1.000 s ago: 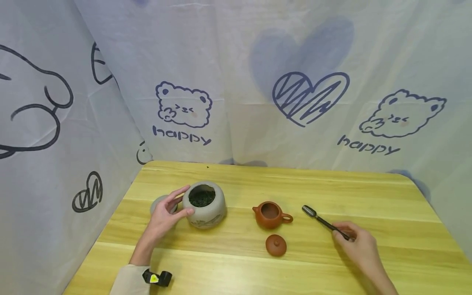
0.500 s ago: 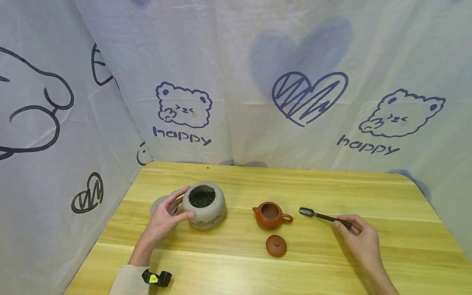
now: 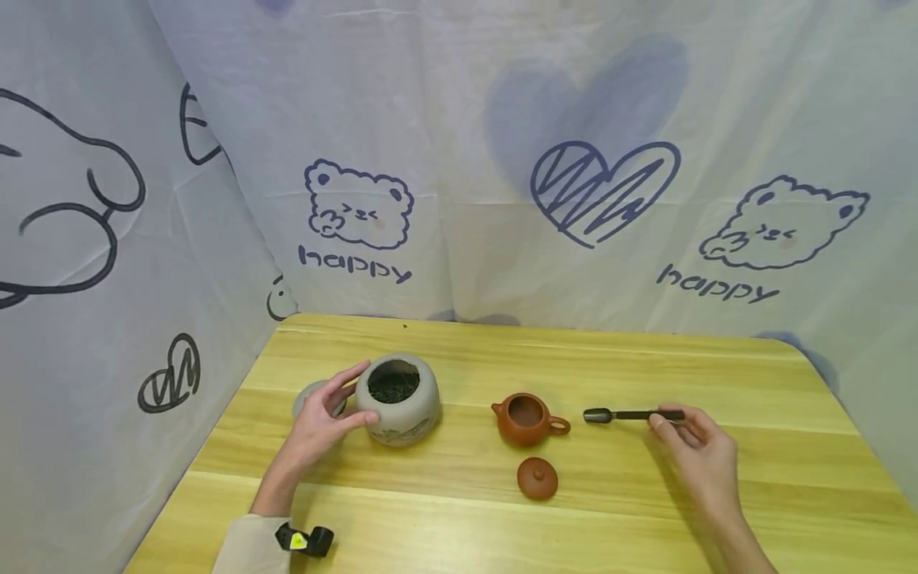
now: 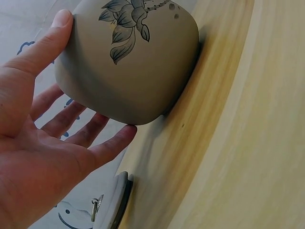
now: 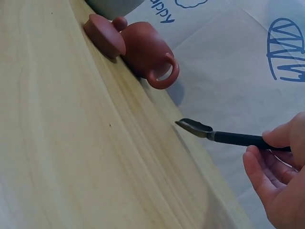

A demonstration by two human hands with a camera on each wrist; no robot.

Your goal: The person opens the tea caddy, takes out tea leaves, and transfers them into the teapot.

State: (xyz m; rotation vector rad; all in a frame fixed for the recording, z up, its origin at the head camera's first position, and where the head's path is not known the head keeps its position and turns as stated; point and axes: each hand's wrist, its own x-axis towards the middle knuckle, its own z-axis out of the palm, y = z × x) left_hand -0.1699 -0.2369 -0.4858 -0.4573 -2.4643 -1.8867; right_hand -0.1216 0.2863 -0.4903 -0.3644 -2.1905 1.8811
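Observation:
My left hand (image 3: 326, 414) holds the left side of a round grey tea jar (image 3: 412, 410), thumb and fingers spread around it. The jar is open at the top, with dark green tea leaves (image 3: 392, 388) inside; a painted flower (image 4: 126, 24) shows on its wall in the left wrist view. In my right hand (image 3: 699, 454), a dark tea scoop (image 3: 598, 415) is pinched by its handle, its bowl pointing left over the table. To the left of the scoop stands a reddish-brown clay teapot (image 3: 522, 430) with its mouth uncovered. Its knobbed lid (image 3: 537, 479) lies in front of it.
Behind my left hand lies the jar's round grey lid (image 3: 304, 396), partly hidden by the hand. Everything stands on a yellow wooden table (image 3: 445, 526). A white printed cloth (image 3: 473, 263) hangs behind the table and along its left side.
My right hand has turned the scoop from a slant to nearly level, bowl leftward, and risen slightly in the head view. The left hand, jar, teapot and lid stay where they were.

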